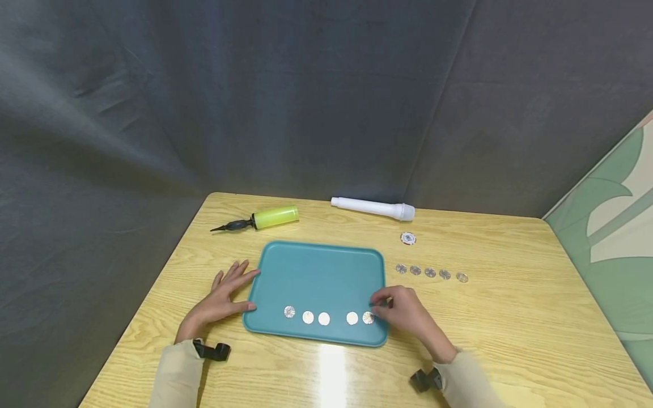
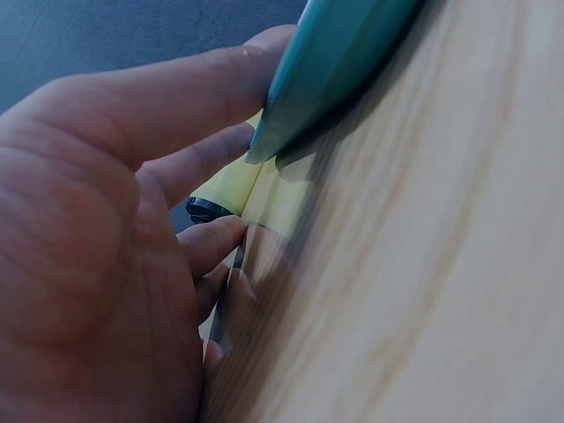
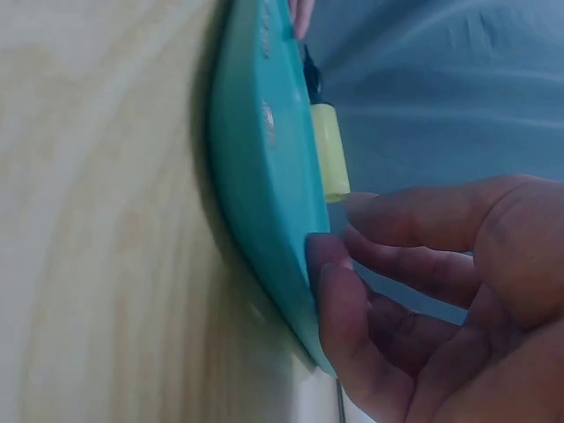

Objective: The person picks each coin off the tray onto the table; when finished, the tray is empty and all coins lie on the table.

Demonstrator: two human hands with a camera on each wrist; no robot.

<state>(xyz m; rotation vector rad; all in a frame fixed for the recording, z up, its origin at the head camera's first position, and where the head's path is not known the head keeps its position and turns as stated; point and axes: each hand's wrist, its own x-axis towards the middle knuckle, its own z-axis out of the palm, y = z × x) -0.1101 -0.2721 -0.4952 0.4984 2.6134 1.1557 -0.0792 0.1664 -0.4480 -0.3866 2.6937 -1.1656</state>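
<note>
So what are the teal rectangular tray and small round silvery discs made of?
The teal rectangular tray looks like smooth, mostly matte plastic: even colour, rounded rim; painted metal is possible. The small round silvery discs seem like shiny metal, since they gleam, though coated plastic could look alike.

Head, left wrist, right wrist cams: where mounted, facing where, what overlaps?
Head: on the head, facing forward and down at the tray; left hand and right hand show.
Left wrist: worn there, facing the tray's edge; left hand close up.
Right wrist: worn there, facing the tray's edge; right hand, sliver of left.
Shared: both wrist views catch the yellow pump.
</note>
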